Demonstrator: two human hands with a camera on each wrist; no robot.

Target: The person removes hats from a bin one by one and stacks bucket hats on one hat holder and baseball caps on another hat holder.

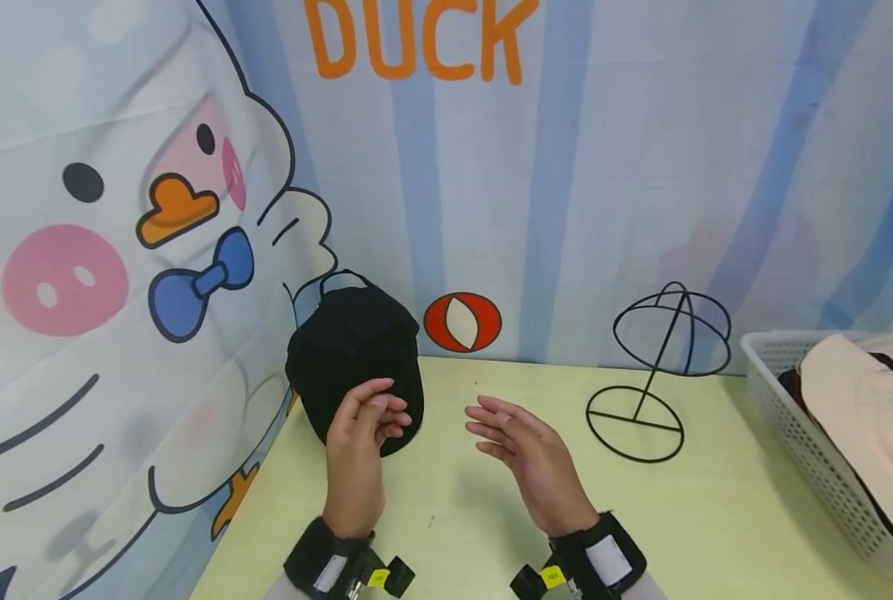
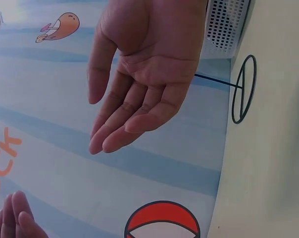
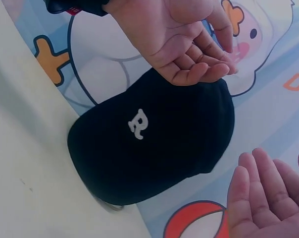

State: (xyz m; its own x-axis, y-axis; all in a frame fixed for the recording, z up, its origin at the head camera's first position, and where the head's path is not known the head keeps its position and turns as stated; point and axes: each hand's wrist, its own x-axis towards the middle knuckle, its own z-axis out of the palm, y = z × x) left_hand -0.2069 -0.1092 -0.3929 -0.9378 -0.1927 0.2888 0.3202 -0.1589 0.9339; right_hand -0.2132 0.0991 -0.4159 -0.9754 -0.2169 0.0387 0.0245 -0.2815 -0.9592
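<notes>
A black baseball cap [image 1: 352, 350] stands at the left of the table against the backdrop, its brim pointing down. In the right wrist view the cap [image 3: 164, 144] shows a white letter R on its front. My left hand [image 1: 360, 454] is raised before the cap and overlaps it in the head view, fingers loosely bent and holding nothing. Across from it, my right hand [image 1: 529, 458] hovers over the table with relaxed fingers and a bare palm. To the right of that hand stands a black wire hat stand [image 1: 645, 392] with nothing on it.
At the right edge sits a white perforated basket [image 1: 806, 450] with a cream hat [image 1: 866, 425] and something dark inside. A printed duck backdrop [image 1: 641, 167] hangs along the back and left side of the pale yellow table [image 1: 446, 533].
</notes>
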